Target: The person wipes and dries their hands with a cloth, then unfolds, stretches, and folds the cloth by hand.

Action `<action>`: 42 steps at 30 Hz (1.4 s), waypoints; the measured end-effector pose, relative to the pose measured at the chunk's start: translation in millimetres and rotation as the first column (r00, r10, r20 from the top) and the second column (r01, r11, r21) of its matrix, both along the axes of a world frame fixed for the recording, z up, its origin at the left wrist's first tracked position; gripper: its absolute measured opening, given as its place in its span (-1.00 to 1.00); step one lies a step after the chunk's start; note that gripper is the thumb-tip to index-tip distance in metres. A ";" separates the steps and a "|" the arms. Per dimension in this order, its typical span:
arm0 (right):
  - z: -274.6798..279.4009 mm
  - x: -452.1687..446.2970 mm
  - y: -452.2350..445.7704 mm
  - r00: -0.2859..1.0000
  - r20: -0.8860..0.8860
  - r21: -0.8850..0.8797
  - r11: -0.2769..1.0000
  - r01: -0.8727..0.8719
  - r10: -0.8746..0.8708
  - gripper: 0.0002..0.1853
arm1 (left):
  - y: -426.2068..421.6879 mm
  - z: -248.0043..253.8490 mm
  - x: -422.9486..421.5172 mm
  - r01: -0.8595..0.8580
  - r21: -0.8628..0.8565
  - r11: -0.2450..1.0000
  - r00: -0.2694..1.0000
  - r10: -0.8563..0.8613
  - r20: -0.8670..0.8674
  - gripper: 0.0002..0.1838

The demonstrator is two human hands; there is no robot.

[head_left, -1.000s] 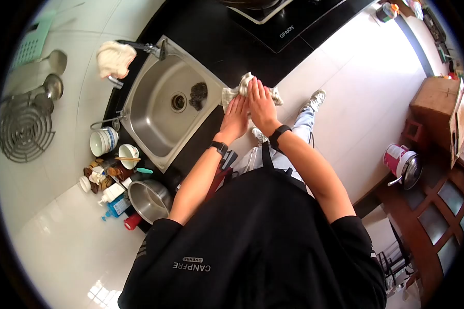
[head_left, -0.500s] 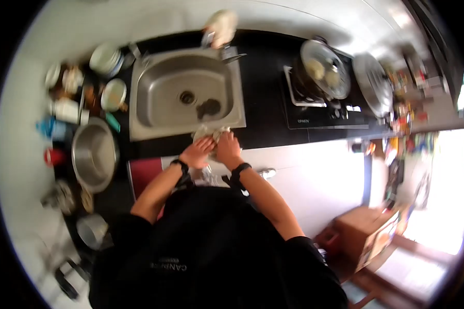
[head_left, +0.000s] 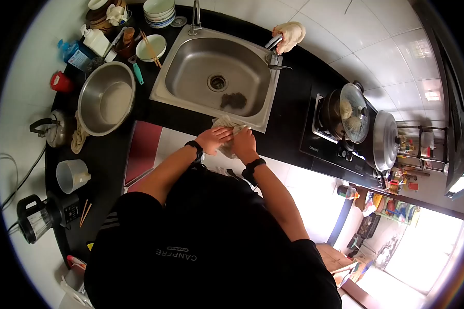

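A pale, crumpled cloth (head_left: 225, 121) hangs over the counter's front edge just below the sink. My left hand (head_left: 214, 140) lies on it with fingers stretched out flat. The fingers of my right hand (head_left: 245, 142) are curled onto the same cloth, close beside the left; their tips are partly hidden. Behind both hands is the steel sink (head_left: 180, 98), with a dark, matted scrubber-like lump (head_left: 234, 101) near its drain.
A steel basin (head_left: 89, 105) and a bowl with chopsticks (head_left: 160, 45) stand left of the sink. To the right, a glass-lidded pot (head_left: 340, 110) sits on the gas stove (head_left: 314, 150). A cloth-draped item (head_left: 288, 35) is at the sink's back right corner.
The camera view has shifted and become sharper, so the sink and stove appear farther right. Both hands remain at the cloth, with little visible change in their hold.
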State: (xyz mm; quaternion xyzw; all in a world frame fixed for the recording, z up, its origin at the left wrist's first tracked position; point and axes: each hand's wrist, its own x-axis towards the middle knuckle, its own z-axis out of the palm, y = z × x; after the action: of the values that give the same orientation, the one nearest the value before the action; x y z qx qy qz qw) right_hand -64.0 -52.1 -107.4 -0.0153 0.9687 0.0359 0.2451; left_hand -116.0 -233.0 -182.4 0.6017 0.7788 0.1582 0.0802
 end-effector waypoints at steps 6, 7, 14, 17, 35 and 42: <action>-6.0 4.9 0.8 0.994 -0.015 -0.075 0.992 0.103 -0.105 -0.37 | 0.2 8.9 -3.8 0.032 -0.007 0.999 0.999 -0.032 0.027 0.16; -5.7 6.5 1.1 0.984 0.014 -0.135 0.975 0.177 -0.177 -0.34 | 0.0 9.0 -3.5 0.035 -0.005 0.999 0.999 -0.035 0.026 0.16; 10.0 16.7 -16.6 0.971 -0.033 -0.301 0.929 0.216 -0.237 -0.11 | -20.3 18.3 -1.2 -0.031 -0.009 0.999 0.992 0.032 0.119 0.13; 12.5 7.1 -42.1 0.984 -0.048 -0.360 0.922 0.141 -0.169 -0.04 | -56.1 19.1 -6.1 -0.097 -0.051 0.994 0.987 0.102 0.122 0.11; -20.0 -3.5 -121.2 0.980 -0.103 -0.518 0.850 0.092 -0.169 -0.46 | -180.3 14.5 -9.1 -0.580 -0.153 0.800 0.808 0.589 0.021 0.22; -14.2 62.5 -21.1 0.849 -0.186 -0.564 0.761 0.319 -0.494 -0.67 | -67.6 30.9 -3.8 -0.309 -0.236 0.921 0.941 0.332 0.065 0.28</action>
State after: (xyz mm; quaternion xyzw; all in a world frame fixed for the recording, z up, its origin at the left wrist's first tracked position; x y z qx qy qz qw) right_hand -1.6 -73.1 -121.5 0.1396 0.9483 -0.2761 0.0713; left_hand -119.8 -300.5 -151.5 0.4442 0.8743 0.1122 0.1603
